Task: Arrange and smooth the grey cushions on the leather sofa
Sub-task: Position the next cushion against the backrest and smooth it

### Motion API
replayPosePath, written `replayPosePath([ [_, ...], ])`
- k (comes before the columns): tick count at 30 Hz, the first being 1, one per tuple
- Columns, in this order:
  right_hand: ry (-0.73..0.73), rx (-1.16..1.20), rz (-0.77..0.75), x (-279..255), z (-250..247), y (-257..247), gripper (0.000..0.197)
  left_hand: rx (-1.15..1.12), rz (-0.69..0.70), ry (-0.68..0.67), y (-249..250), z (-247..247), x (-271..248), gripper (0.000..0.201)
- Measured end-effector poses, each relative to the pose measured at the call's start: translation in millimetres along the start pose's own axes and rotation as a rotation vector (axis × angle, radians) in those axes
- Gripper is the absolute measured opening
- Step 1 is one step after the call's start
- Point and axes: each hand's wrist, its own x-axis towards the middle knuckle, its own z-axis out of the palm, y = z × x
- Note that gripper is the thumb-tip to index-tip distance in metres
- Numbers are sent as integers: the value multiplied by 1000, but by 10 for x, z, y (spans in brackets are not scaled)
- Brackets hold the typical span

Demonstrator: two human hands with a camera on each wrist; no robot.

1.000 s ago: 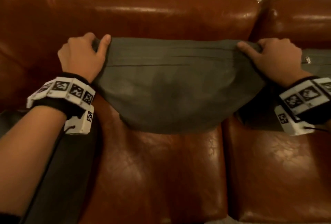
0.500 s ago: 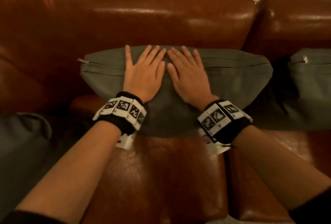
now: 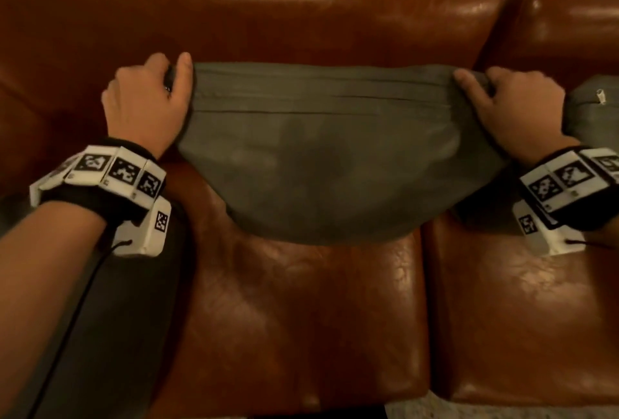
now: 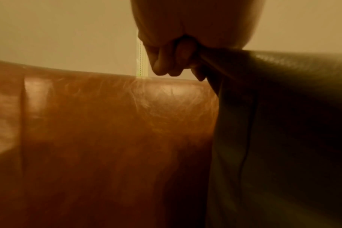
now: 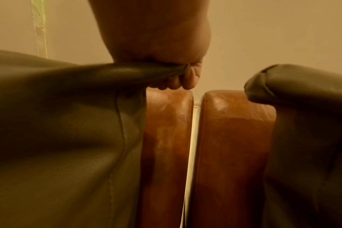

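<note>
Left hand (image 3: 147,107) and right hand (image 3: 516,110) each pinch an upper corner of the soft, matte grey cushion (image 3: 321,157), stretching its top edge taut against the glossy, creased brown leather sofa (image 3: 301,9) backrest

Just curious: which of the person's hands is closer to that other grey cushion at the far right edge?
Right. The right hand grips the middle cushion's corner beside the second cushion; the left hand grips the opposite corner.
</note>
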Motion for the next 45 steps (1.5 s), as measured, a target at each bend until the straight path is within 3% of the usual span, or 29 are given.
replayPosePath([
  [8,28,17,11,32,10,6,67,48,102,15,-64,45,68,47],
  [12,63,25,107,2,15,-78,62,-88,-66,87,-46,99,28,46],
  [15,120,73,189,-61,-53,-180,55,-385,-133,227,-34,97,-25,44],
  [17,192,84,96,-328,-116,-309,53,-429,-66,326,31,80,-272,45],
  [18,224,117,-31,-556,-132,-425,55,-373,20,340,94,90,-482,47],
  [19,213,152,-220,-848,-125,-565,58,-306,166,293,162,127,-744,53],
  [21,68,75,-650,-1465,77,-759,67,-72,545,46,225,306,-1290,75],
  [23,-50,-174,-854,-1740,406,-753,84,199,770,-162,176,553,-1593,99],
  [24,-84,-265,-862,-1658,553,-726,97,264,793,-215,152,667,-1571,108],
  [26,-66,-346,-817,-1190,702,-702,117,297,747,-197,160,806,-1229,116],
  [30,-14,-339,-859,-429,688,-709,118,336,748,-170,220,791,-466,122],
  [35,46,-332,-882,-520,814,-695,122,346,753,-209,215,907,-550,125],
  [45,-6,-328,-861,-456,820,-695,115,356,742,-230,226,953,-487,122],
])
